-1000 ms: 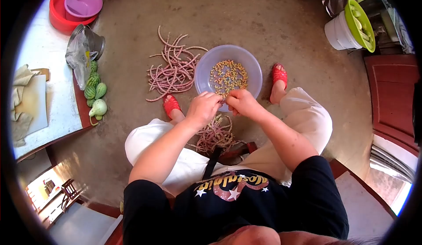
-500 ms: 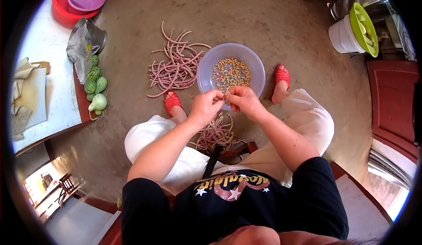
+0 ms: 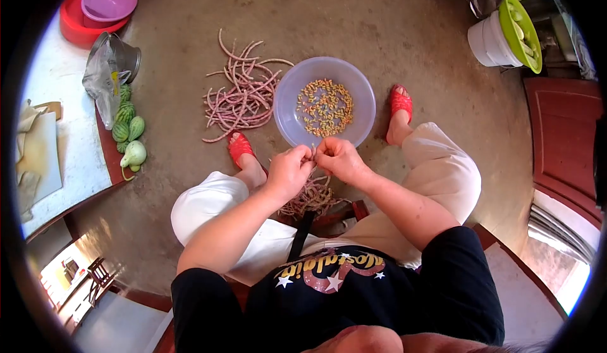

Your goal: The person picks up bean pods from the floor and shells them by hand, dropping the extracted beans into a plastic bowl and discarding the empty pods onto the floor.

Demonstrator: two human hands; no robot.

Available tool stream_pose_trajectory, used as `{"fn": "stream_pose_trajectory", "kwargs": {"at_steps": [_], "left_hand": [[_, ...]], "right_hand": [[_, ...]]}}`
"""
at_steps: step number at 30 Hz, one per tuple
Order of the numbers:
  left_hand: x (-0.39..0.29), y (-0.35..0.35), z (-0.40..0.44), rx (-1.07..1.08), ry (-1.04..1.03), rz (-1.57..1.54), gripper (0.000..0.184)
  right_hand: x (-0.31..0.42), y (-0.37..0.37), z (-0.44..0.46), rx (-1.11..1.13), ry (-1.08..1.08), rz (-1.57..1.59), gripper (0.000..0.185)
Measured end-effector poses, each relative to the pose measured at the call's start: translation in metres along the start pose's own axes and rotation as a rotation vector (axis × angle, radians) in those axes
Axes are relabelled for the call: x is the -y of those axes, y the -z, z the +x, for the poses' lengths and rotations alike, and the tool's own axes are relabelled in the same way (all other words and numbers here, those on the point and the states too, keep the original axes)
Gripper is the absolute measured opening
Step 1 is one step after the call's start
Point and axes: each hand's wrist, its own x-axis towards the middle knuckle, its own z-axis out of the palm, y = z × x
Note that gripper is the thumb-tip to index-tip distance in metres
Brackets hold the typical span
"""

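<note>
A bean pod (image 3: 313, 147), mostly hidden, sits between my left hand (image 3: 291, 172) and right hand (image 3: 342, 161), fingertips of both pinched on it, just on my side of the basin (image 3: 290, 119) of loose beans (image 3: 337, 119). Long pods (image 3: 243, 97) lie left, a second tangle (image 3: 311, 198) below my hands.

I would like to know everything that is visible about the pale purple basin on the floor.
The basin is round, wide and open-topped, pale purple, apparently smooth plastic. It stands upright on the floor, between the two red sandals. Small yellowish and reddish beans lie scattered over its bottom, with bare patches between them. Long pinkish pods lie close on its left; whether any touches its wall is unclear.
</note>
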Motion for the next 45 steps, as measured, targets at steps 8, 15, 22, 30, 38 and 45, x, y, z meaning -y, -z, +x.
{"fn": "stream_pose_trajectory", "kwargs": {"at_steps": [8, 15, 22, 30, 38, 45], "left_hand": [[0.006, 0.003, 0.007, 0.079, 0.121, -0.131, 0.007], [0.002, 0.019, 0.015, 0.306, 0.429, -0.871, 0.01], [0.001, 0.009, 0.023, 0.262, 0.463, -0.845, 0.007], [0.002, -0.009, 0.028, 0.051, 0.105, -0.196, 0.012], [-0.009, -0.01, 0.041, 0.106, 0.462, -0.467, 0.017], [-0.008, -0.011, 0.045, 0.163, 0.649, -0.872, 0.012]], "right_hand": [[0.012, 0.0, -0.004, 0.037, -0.079, 0.224, 0.009], [0.022, 0.003, -0.005, 0.092, -0.143, 0.332, 0.009], [0.015, 0.008, 0.003, 0.104, -0.219, 0.537, 0.008], [0.013, 0.008, 0.005, -0.014, -0.169, 0.293, 0.009], [0.012, 0.014, 0.012, 0.025, -0.261, 0.553, 0.011], [0.004, 0.019, 0.016, 0.079, -0.316, 0.816, 0.009]]}}
